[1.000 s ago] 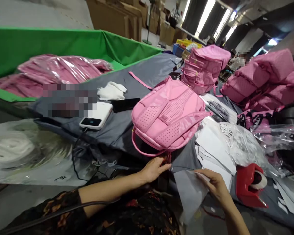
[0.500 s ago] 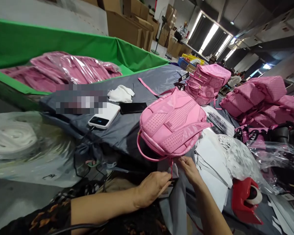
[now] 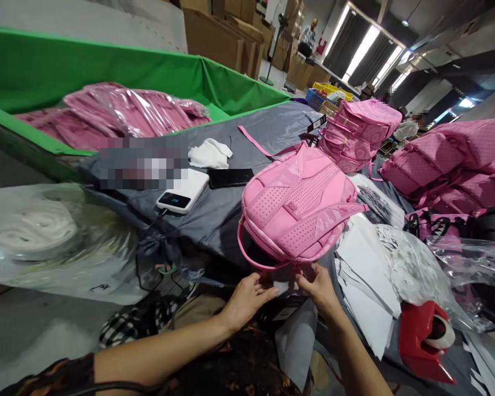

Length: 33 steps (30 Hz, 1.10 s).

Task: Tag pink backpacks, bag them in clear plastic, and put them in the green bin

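Observation:
A pink backpack (image 3: 299, 206) lies on the dark-covered table with its padded, perforated back panel facing up. Its loop handle (image 3: 243, 250) hangs over the near edge. My left hand (image 3: 249, 300) is just below that edge, thumb and fingers apart with nothing between them. Beside it, my right hand (image 3: 319, 289) is at the bag's near rim, thumb and fingers drawn in around a short pink cord (image 3: 299, 269). The ends of the right fingers are partly hidden under the rim. A dark tag with white print (image 3: 285, 313) shows below the hands.
White paper sheets (image 3: 367, 286) and a red tape dispenser (image 3: 423, 341) are on the right. More pink backpacks (image 3: 355, 135) stand behind. A white power bank (image 3: 185, 190), a black phone (image 3: 231, 177) and a white cloth (image 3: 210, 154) lie left. A green-lined bin (image 3: 140, 66) borders the table.
My left hand has let go of the pink cord, moved slightly left and opened its fingers. My right hand's thumb has come round toward the cord. The view has shifted slightly.

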Each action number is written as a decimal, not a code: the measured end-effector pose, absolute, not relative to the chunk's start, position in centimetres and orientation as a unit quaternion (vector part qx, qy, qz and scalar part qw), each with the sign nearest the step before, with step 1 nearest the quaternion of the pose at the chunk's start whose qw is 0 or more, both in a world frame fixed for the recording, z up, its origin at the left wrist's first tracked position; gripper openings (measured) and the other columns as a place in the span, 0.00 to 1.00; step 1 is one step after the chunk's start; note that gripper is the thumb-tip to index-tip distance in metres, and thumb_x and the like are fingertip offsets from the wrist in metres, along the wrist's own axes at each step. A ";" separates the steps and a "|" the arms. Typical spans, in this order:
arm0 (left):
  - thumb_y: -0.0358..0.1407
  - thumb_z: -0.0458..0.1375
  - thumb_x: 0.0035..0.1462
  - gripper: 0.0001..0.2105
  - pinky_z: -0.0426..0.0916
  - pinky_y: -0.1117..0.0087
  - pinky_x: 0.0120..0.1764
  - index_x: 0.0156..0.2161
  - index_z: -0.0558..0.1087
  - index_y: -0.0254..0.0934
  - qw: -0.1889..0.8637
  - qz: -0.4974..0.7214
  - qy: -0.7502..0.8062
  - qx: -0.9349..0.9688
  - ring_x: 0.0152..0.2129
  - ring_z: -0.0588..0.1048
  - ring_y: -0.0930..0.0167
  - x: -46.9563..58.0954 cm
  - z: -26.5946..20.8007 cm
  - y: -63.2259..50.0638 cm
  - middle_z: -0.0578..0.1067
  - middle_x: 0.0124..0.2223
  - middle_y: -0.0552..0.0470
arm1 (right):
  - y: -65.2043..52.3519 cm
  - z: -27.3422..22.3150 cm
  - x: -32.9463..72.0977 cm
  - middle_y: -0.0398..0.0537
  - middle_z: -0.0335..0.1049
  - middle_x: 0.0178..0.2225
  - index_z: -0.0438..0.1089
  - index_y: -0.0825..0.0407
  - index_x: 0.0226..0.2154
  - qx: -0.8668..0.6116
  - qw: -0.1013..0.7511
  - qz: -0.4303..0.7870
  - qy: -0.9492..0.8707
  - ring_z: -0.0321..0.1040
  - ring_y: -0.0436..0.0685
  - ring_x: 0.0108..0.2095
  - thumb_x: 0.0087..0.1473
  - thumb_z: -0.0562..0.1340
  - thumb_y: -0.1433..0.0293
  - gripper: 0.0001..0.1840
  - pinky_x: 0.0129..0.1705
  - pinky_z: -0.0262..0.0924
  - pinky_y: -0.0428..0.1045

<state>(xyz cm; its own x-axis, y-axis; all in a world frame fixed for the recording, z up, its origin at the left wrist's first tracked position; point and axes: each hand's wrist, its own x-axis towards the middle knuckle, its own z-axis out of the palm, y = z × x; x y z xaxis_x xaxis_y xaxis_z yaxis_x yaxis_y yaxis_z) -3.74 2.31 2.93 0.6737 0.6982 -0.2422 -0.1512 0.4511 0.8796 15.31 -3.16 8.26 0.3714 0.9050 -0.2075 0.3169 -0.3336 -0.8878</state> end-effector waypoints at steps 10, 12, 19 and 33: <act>0.30 0.71 0.39 0.13 0.76 0.66 0.32 0.34 0.79 0.32 0.851 0.290 0.410 0.156 0.27 0.80 0.65 1.4 3.1 2.1 0.82 0.32 0.45 | -3.9 8.9 16.8 0.45 0.70 0.28 0.73 0.53 0.33 -0.704 0.325 0.320 -0.544 0.66 0.56 0.31 0.60 0.57 0.52 0.21 0.33 0.60 0.47; 0.29 0.70 0.42 0.09 0.74 0.69 0.29 0.32 0.78 0.32 0.849 0.279 0.422 0.156 0.23 0.78 0.68 1.5 3.0 2.2 0.81 0.29 0.46 | -4.2 9.4 17.1 0.47 0.70 0.29 0.74 0.52 0.30 -0.714 0.299 0.225 -0.591 0.67 0.55 0.31 0.65 0.53 0.54 0.24 0.34 0.60 0.47; 0.22 0.65 0.46 0.06 0.69 0.76 0.26 0.26 0.75 0.33 0.850 0.273 0.446 0.058 0.19 0.73 0.75 2.9 5.3 2.8 0.79 0.25 0.53 | -5.0 10.6 13.9 0.49 0.71 0.28 0.76 0.48 0.36 -0.704 0.160 -0.184 -0.667 0.65 0.54 0.27 0.64 0.56 0.69 0.13 0.28 0.52 0.49; 0.29 0.72 0.27 0.12 0.72 0.67 0.42 0.23 0.78 0.35 0.878 0.322 0.345 0.079 0.38 0.79 0.60 1.4 4.2 2.0 0.81 0.27 0.47 | -6.2 7.3 9.9 0.53 0.78 0.41 0.71 0.56 0.47 -0.662 0.157 -0.280 -0.677 0.69 0.60 0.41 0.66 0.60 0.71 0.09 0.41 0.57 0.54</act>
